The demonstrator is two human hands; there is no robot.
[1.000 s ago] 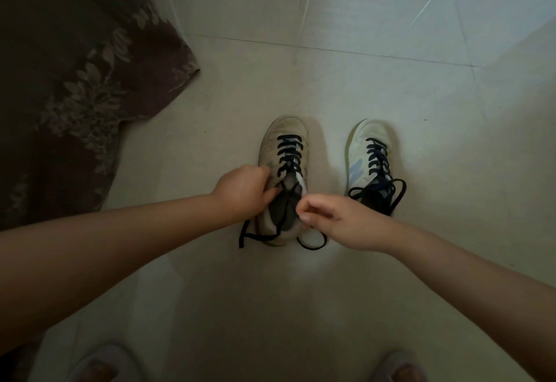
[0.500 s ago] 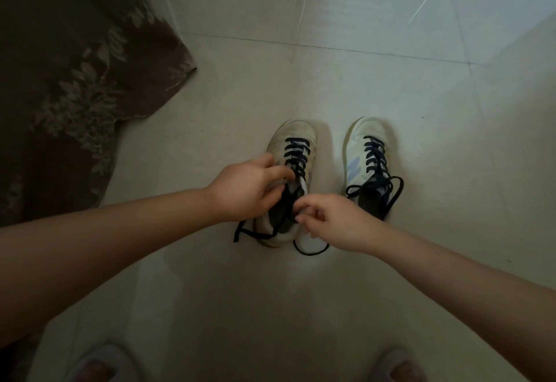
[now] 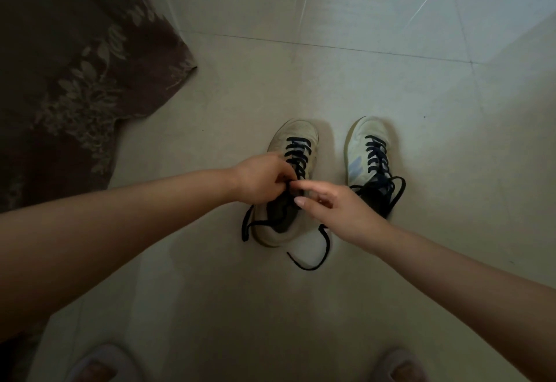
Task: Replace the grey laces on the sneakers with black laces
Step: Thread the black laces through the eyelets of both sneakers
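Head view, looking down at a pale tiled floor (image 3: 346, 80) whose grout lines run across the far part of the frame; bright streaks of reflected light cross the glossy tiles at upper right, while the nearer floor lies in dim shade. A dark brown cloth with a pale leaf pattern (image 3: 75, 74) hangs or lies at the left edge, its corner reaching onto the tiles. Two pale sneakers stand side by side on the floor, toes pointing away from you. The left sneaker (image 3: 296, 137) carries a black lace (image 3: 296, 155) through its eyelets; the loose ends trail off both sides of the heel, one looping onto the tile at the near right. The right sneaker (image 3: 362, 143), with a light blue side stripe, has its own black lace (image 3: 380, 192) gathered in a loose bundle over the opening. Your left hand (image 3: 261, 178) rests on the left sneaker's tongue area, fingers curled and pinching the lace near the top eyelets. Your right hand (image 3: 340, 210) meets it from the other side: the forefinger stretches toward the same spot, the other fingers loosely bent; whether it pinches the lace cannot be told. The tips of two light slippers (image 3: 99, 363) show at the bottom edge.
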